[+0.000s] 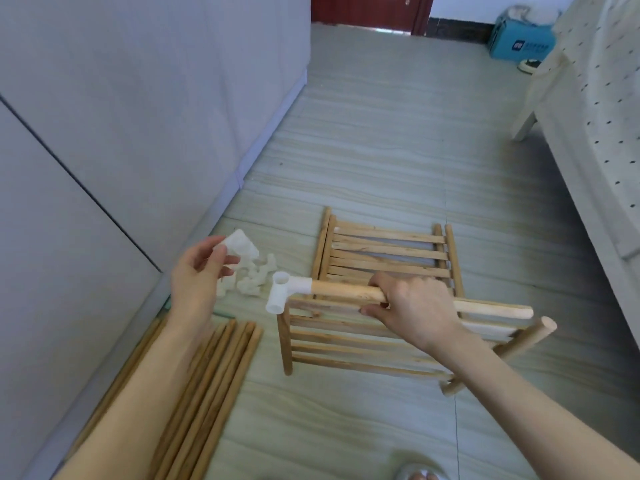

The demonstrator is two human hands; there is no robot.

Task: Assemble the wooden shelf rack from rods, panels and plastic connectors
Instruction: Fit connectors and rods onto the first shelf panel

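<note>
Wooden rod (349,293), capped at its left end by a white plastic connector (283,292), is gripped mid-frame by the right hand (412,306), fingers curled around it. Left hand (197,275) pinches another connector (240,245) at centre left, above a connector pile (251,280). Slatted panels (388,251) lie on the floor behind.

The rod (415,299) is pale, smooth, unvarnished wood, capped by a matt white plastic connector (284,292); more white plastic connectors (249,278) lie in a heap. The slatted panels (384,254) and loose rods (214,375) are raw, grainy wood in a darker tan. The floor (381,133) is smooth tile with a faint sheen and streaky grain-like pattern.
</note>
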